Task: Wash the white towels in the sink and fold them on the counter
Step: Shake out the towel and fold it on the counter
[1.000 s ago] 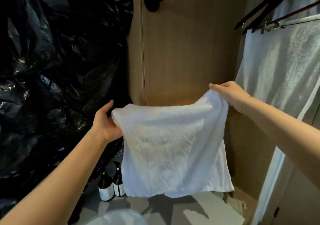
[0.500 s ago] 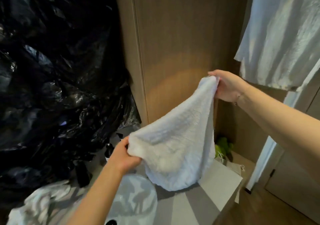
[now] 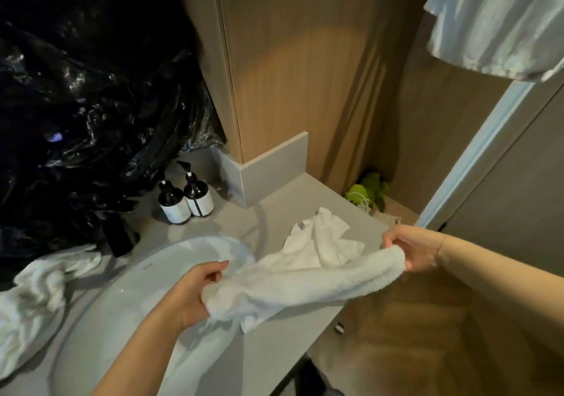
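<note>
Stretching a white towel [image 3: 308, 282] low over the grey counter [image 3: 274, 343], just right of the sink [image 3: 146, 276], I'm gripping one end in my left hand [image 3: 195, 295] and pinching the other in my right hand [image 3: 409, 249]. Behind the sink, two pump bottles [image 3: 186, 197] are showing white labels, unreadable.

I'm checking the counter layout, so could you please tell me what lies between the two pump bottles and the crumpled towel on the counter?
In the head view, only bare grey counter lies between the pump bottles and the crumpled towel.
</note>
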Motion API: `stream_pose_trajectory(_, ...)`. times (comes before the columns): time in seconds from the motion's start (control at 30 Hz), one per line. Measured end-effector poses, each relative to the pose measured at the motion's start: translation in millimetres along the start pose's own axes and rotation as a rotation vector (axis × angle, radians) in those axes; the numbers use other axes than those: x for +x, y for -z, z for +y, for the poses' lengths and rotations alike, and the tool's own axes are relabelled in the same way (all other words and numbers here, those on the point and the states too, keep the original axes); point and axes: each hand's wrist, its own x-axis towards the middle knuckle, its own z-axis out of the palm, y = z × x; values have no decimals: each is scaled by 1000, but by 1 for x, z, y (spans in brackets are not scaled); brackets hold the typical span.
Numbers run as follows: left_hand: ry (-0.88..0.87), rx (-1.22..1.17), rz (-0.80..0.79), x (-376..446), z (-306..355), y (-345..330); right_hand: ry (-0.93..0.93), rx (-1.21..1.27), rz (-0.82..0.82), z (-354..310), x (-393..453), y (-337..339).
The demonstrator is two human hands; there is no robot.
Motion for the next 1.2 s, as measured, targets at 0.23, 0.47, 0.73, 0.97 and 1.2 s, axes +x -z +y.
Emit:
stream_pose_trajectory(0.23, 31, 567, 225, 11, -44, -17, -236, -345, -131, 69, 16, -8)
stream_pose_trajectory(0.47, -98, 376, 277, 12, -24, -9, 383, -328, 202, 45, -20, -36)
stream_pose_trajectory(0.73, -638, -67, 23, -48, 110, -55, 748, 33, 250, -73, -83, -36)
stream_pose_trajectory(0.97, -1003, -97, 211, -101, 224, -87, 997, 182, 420, -173, -136, -37)
stream_pose_trajectory(1.2, -1241, -101, 407, -142, 291, -83, 1212, 311, 605, -237, -178, -42)
